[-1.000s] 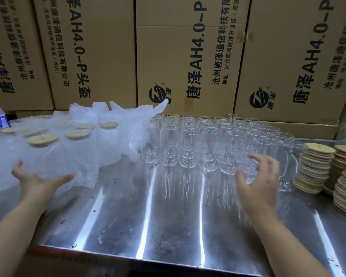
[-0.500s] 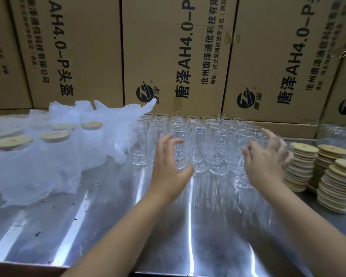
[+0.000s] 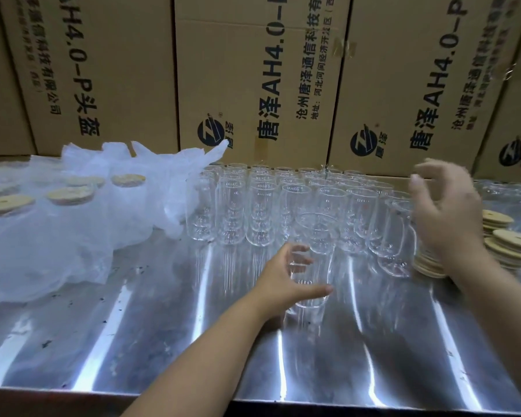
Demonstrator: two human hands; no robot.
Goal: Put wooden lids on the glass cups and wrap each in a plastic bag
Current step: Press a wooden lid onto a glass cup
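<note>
Several clear glass cups (image 3: 262, 206) stand in rows at the back of the steel table (image 3: 133, 341). My left hand (image 3: 286, 278) grips one glass cup (image 3: 315, 260), pulled out in front of the rows and tilted. My right hand (image 3: 445, 218) hovers with loose, blurred fingers above the right end of the rows, holding nothing. Stacks of round wooden lids (image 3: 515, 242) sit to the right, partly hidden behind that hand. Lidded cups wrapped in white plastic bags (image 3: 73, 212) fill the left side.
Tall cardboard boxes (image 3: 253, 79) with printed lettering form a wall behind the table. More glassware (image 3: 509, 194) shows at the far right. The table's front edge (image 3: 253, 401) runs along the bottom of the view.
My left hand has closed round one cup and drawn it forward out of the rows. My right hand has lifted up and to the right, toward the lid stacks.
</note>
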